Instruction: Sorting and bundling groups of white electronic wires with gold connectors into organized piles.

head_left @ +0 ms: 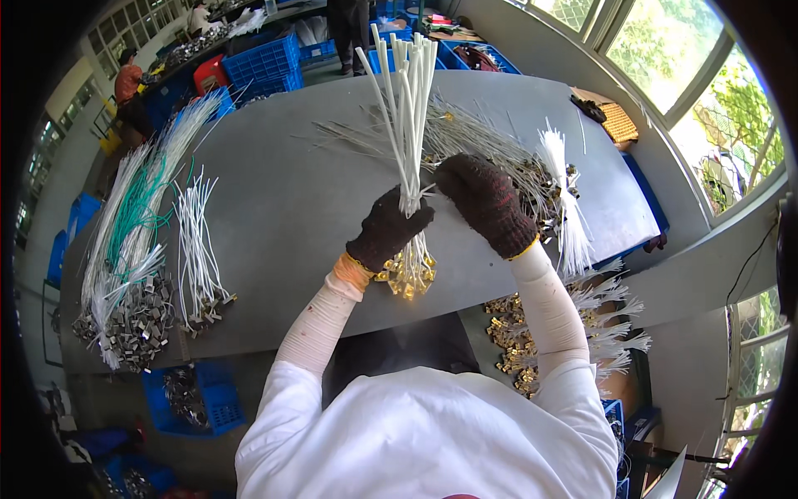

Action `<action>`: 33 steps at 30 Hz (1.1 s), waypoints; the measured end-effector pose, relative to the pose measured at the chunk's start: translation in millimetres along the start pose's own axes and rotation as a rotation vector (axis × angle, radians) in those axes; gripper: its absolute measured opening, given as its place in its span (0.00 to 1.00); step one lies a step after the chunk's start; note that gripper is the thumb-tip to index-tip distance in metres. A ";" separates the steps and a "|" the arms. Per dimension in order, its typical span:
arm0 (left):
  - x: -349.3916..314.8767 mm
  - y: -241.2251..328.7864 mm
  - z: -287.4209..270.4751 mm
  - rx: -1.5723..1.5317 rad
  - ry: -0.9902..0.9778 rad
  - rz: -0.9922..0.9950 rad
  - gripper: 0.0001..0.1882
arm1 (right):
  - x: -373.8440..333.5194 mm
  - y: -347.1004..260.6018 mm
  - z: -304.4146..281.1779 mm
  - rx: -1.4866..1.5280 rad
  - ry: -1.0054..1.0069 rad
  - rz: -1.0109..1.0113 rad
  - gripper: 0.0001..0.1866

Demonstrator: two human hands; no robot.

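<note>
My left hand [391,221], in a dark knitted glove, is closed around a bundle of white cables [409,108] held upright over the table. Below that fist hang the bundle's gold-coloured metal end pieces [407,274]. A thin pale strand [427,191] sticks out from the bundle just above my left hand, toward the right. Beside it is my gloved right hand [484,193], its fingers curled in. Whatever those fingers pinch is hidden. Behind and right of my right hand lies a loose pile of thin grey-white cables [482,137] with metal ends.
On the grey table [274,241], white and green cable bundles [145,216] and a smaller white bundle [196,249] lie left. A tied white bundle [565,200] lies right. More gold-ended bundles [611,320] sit below the right edge. Blue crates [266,62] stand beyond; a person [129,87] is far left.
</note>
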State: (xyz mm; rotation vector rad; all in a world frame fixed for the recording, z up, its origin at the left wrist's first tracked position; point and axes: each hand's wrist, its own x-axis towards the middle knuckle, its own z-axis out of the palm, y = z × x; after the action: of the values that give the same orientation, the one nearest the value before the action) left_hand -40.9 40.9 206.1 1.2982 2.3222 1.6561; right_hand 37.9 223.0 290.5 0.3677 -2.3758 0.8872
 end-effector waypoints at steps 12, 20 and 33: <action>-28.8 36.3 -9.1 0.237 0.212 0.056 0.51 | -4.8 -12.2 -8.3 0.323 -0.223 0.241 0.13; -33.8 57.0 -20.0 0.635 0.390 0.296 0.14 | -8.6 -5.4 2.2 0.015 -0.117 -0.082 0.10; -26.6 63.2 -27.5 0.390 0.391 0.286 0.16 | 7.3 -7.9 8.9 0.231 0.041 -0.133 0.09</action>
State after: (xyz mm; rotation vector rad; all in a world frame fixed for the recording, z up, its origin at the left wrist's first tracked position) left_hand 2.9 9.3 256.5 1.5532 2.9279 1.7237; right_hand 31.8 210.7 293.4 0.5854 -2.1878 1.0970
